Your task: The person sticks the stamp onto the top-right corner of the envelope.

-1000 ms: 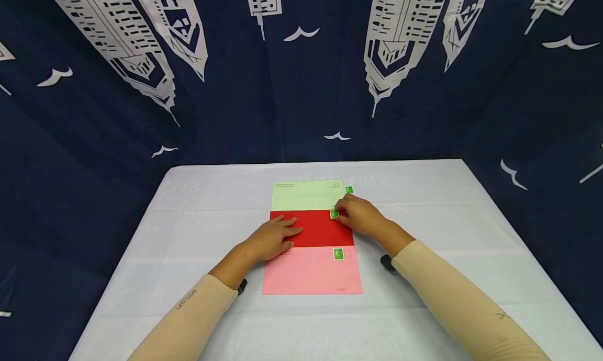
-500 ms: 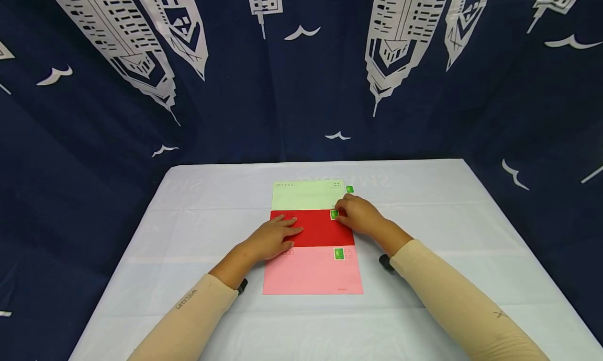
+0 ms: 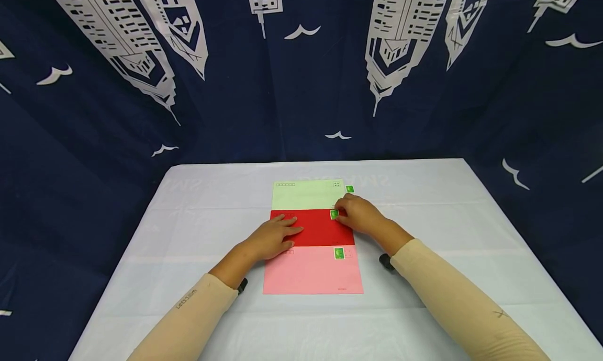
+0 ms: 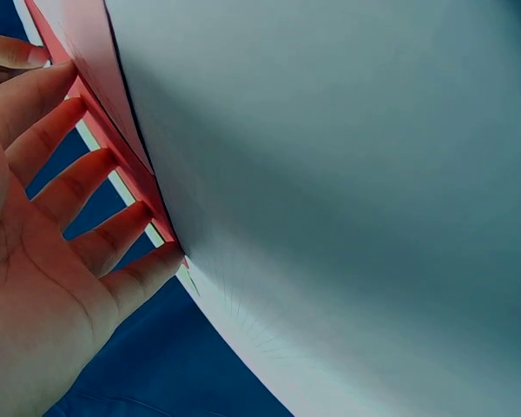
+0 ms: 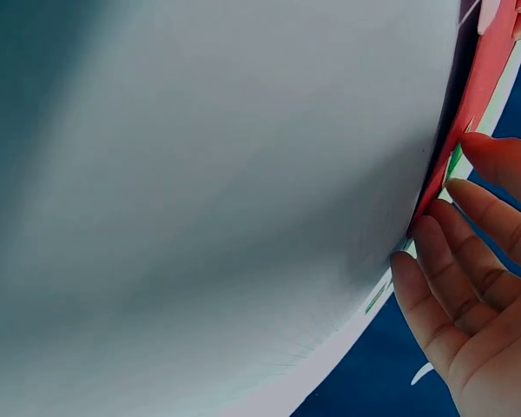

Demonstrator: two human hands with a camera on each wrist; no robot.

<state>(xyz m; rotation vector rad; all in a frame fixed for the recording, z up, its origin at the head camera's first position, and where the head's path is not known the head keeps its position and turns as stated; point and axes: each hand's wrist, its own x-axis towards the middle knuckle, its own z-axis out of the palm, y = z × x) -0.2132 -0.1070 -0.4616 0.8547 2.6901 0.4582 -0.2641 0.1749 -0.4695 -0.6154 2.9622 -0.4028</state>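
Observation:
A red envelope (image 3: pixel 320 230) lies between a light green envelope (image 3: pixel 306 194) behind it and a pink envelope (image 3: pixel 311 277) in front. My left hand (image 3: pixel 269 239) rests on the red one's left part, fingers spread; in the left wrist view its fingertips (image 4: pixel 113 159) press on the paper. At the red envelope's upper right corner, my right hand (image 3: pixel 360 214) pinches a green postage stamp (image 3: pixel 334 214) by its edge, between thumb and forefinger. The right wrist view shows that stamp (image 5: pixel 454 161) between thumb and forefinger, against the envelope.
Another green stamp (image 3: pixel 349 189) lies on the white tablecloth (image 3: pixel 424 193), just right of the light green envelope. The pink envelope carries a stamp (image 3: pixel 338 253) near its upper right. A dark blue printed curtain (image 3: pixel 264 89) hangs behind the table.
Both hands hold almost the same places as before. Only a tiny shift of the whole head view shows; the stamp stays at the red envelope's corner.

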